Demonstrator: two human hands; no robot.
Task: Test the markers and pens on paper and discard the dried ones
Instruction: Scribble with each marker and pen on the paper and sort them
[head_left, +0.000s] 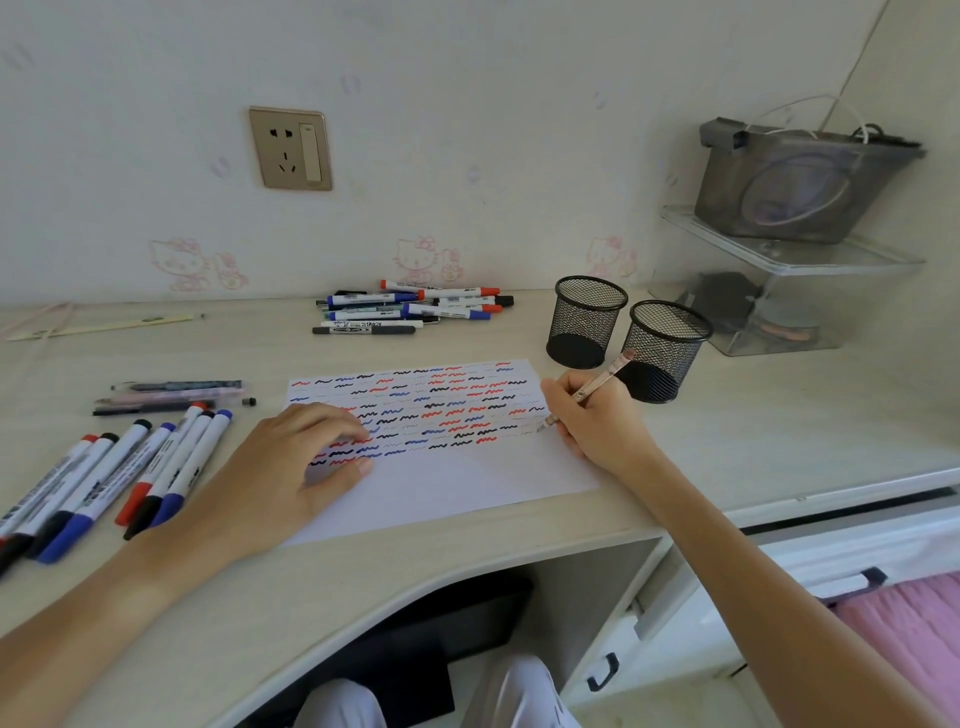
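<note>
— Fingers of the right hand (592, 423) pinch a thin pinkish pen (587, 392) low on its barrel, its tip down on the paper (467, 493) just beyond the fingertips, at the right end of a row of squiggles. What is the other hand doing?

— The left hand (291, 467) lies flat on the sheet, fingers loosely spread and lightly bent, pressing it down over the red, blue and black test marks.

— How will that pen handle?

— Light and stiff, I judge, with a smooth barrel that could slip; holding it close to the tip, as now, gives the steadiest line. The sheet is thin and would slide or crease without the pressing hand.

— And what surrounds the fingers?

— Past the right knuckles stand two black mesh cups (665, 351), the nearer one just beside the pen's upper end; a careless swing could knock it. Outside the left wrist lies a fan of capped whiteboard markers (119, 478), and farther out from those fingertips three slim pens (176, 397). Well beyond both hands, by the wall, sits a heap of markers (410, 306).

— Anything blocking the stroke?

— Not on the paper itself; only the cups crowd the right side.
</note>
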